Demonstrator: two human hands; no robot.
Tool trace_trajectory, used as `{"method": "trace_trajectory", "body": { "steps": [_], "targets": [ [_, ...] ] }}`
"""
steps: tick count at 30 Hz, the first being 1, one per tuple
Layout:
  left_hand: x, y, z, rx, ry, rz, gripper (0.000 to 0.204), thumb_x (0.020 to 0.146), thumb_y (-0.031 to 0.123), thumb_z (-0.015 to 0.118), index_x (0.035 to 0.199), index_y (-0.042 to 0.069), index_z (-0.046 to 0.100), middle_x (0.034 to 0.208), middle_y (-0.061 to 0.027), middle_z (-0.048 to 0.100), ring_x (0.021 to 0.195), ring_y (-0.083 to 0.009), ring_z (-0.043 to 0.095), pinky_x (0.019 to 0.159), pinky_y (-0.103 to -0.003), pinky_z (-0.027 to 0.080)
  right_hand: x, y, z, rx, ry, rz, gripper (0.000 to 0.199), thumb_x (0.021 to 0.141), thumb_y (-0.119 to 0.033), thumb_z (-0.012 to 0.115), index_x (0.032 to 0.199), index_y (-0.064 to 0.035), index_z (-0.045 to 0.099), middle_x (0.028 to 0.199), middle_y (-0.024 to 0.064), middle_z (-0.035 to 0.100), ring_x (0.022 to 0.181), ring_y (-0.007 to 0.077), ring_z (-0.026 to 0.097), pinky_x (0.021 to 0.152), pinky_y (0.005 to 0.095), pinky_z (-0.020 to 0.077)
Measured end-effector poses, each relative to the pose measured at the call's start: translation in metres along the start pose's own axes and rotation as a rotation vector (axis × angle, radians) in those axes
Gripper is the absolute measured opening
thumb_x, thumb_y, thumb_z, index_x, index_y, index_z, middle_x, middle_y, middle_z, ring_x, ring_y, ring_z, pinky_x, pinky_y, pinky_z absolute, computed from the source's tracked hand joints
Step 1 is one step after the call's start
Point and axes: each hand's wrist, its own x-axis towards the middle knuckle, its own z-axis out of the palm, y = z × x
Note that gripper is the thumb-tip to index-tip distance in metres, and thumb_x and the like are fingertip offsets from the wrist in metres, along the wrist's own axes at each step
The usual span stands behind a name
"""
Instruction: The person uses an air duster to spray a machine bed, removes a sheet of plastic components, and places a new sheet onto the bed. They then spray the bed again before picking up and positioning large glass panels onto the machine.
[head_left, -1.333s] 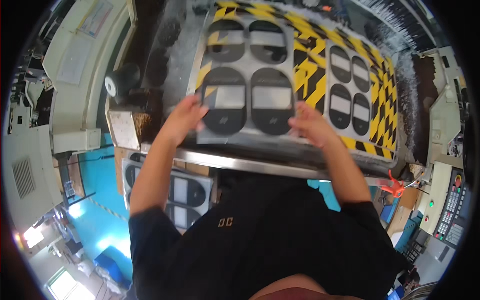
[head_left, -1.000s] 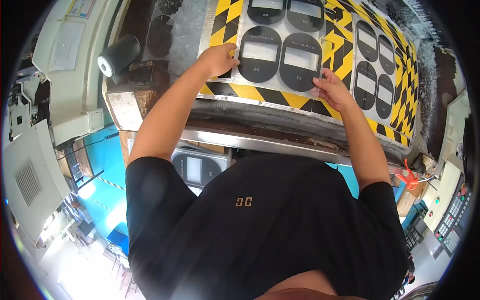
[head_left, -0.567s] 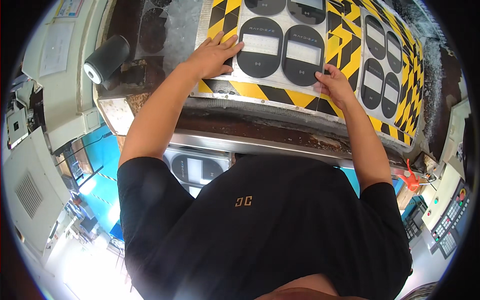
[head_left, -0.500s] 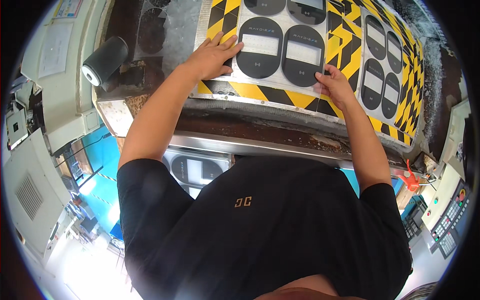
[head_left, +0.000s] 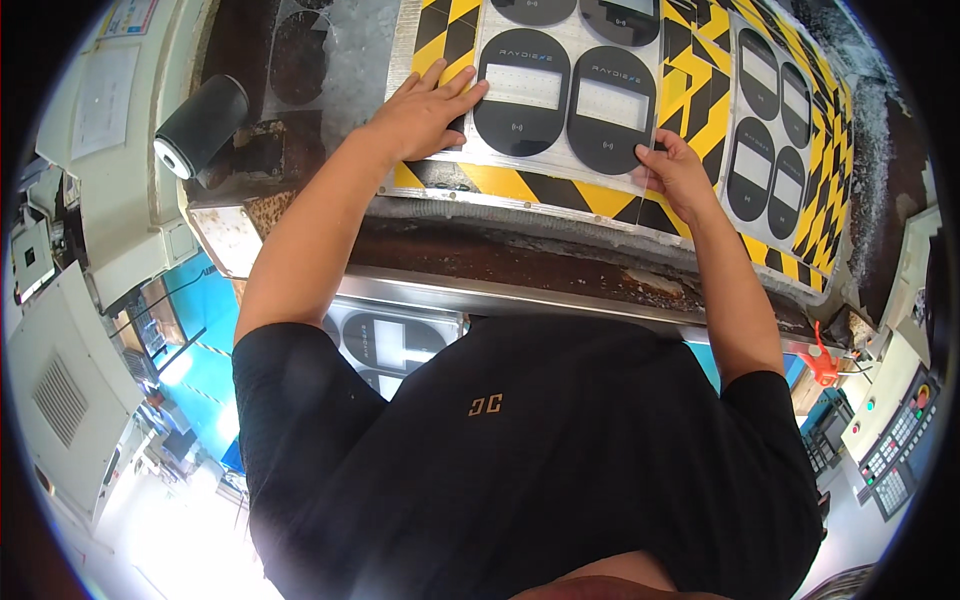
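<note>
A clear plastic sheet printed with black rounded panels [head_left: 520,128], each with a pale window, lies on a yellow-and-black striped work plate [head_left: 510,182]. My left hand [head_left: 425,115] rests flat, fingers spread, across the sheet's left margin and the stripes, its fingertips at the edge of the nearest black panel. At the sheet's lower right corner, my right hand [head_left: 673,172] pinches the clear edge between thumb and fingers, the thumb just beside a second black panel [head_left: 610,140]. Some of the right fingers show through the clear edge.
A similar sheet with smaller-looking black panels [head_left: 750,195] lies farther right on the stripes. To the left is a dark cylinder [head_left: 205,125] with a white end. Below the bed's metal edge, another printed sheet [head_left: 385,340] shows. An orange-red nozzle [head_left: 822,362] and a control panel [head_left: 897,440] stand at right.
Both hands keep their places on the sheet, with at most a tiny shift of the right hand. The view has shifted slightly.
</note>
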Motion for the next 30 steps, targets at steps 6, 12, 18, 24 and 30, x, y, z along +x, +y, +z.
{"method": "trace_trajectory", "body": {
  "steps": [6, 12, 18, 24, 30],
  "targets": [
    [0.001, 0.000, -0.001, -0.013, -0.008, 0.004, 0.084, 0.089, 0.032, 0.069, 0.157, 0.031, 0.021, 0.164, -0.0019, 0.021, 0.151, -0.0350, 0.015, 0.123, -0.047, 0.019, -0.001, -0.001, 0.001, 0.001, 0.000, -0.003, 0.028, 0.093, -0.017, 0.070, 0.116, -0.0083, 0.057, 0.090, 0.0019, 0.067, 0.078, 0.0098, 0.067, 0.071, 0.0232, 0.0558],
    [-0.001, 0.000, 0.000, -0.019, 0.016, -0.003, 0.078, 0.090, 0.034, 0.069, 0.156, 0.029, 0.027, 0.164, 0.0004, 0.022, 0.151, -0.0316, 0.016, 0.123, -0.047, 0.019, -0.001, -0.001, 0.001, -0.006, 0.003, -0.004, 0.025, 0.093, -0.017, 0.070, 0.113, -0.0088, 0.057, 0.088, 0.0014, 0.067, 0.076, 0.0098, 0.067, 0.070, 0.0231, 0.0561],
    [-0.001, 0.002, -0.002, -0.012, 0.016, -0.009, 0.078, 0.090, 0.034, 0.069, 0.156, 0.030, 0.027, 0.164, 0.0010, 0.022, 0.151, -0.0310, 0.017, 0.123, -0.046, 0.019, -0.001, -0.001, -0.001, -0.013, -0.012, -0.009, 0.025, 0.093, -0.016, 0.070, 0.112, -0.0085, 0.057, 0.087, 0.0007, 0.067, 0.075, 0.0089, 0.066, 0.070, 0.0229, 0.0560],
    [-0.001, 0.004, -0.007, 0.005, -0.016, -0.017, 0.081, 0.090, 0.033, 0.069, 0.157, 0.032, 0.023, 0.164, -0.0006, 0.021, 0.151, -0.0327, 0.016, 0.123, -0.046, 0.020, -0.004, -0.003, 0.002, -0.009, -0.006, -0.006, 0.025, 0.093, -0.016, 0.070, 0.113, -0.0083, 0.057, 0.088, 0.0007, 0.068, 0.075, 0.0088, 0.066, 0.069, 0.0227, 0.0556],
    [-0.001, 0.008, -0.010, 0.017, -0.022, -0.026, 0.083, 0.088, 0.034, 0.070, 0.157, 0.031, 0.023, 0.164, -0.0003, 0.022, 0.151, -0.0329, 0.018, 0.123, -0.046, 0.020, -0.002, 0.000, -0.001, -0.004, 0.008, -0.004, 0.026, 0.092, -0.015, 0.071, 0.113, -0.0078, 0.057, 0.088, 0.0012, 0.067, 0.075, 0.0092, 0.066, 0.069, 0.0230, 0.0559]
  ]
}}
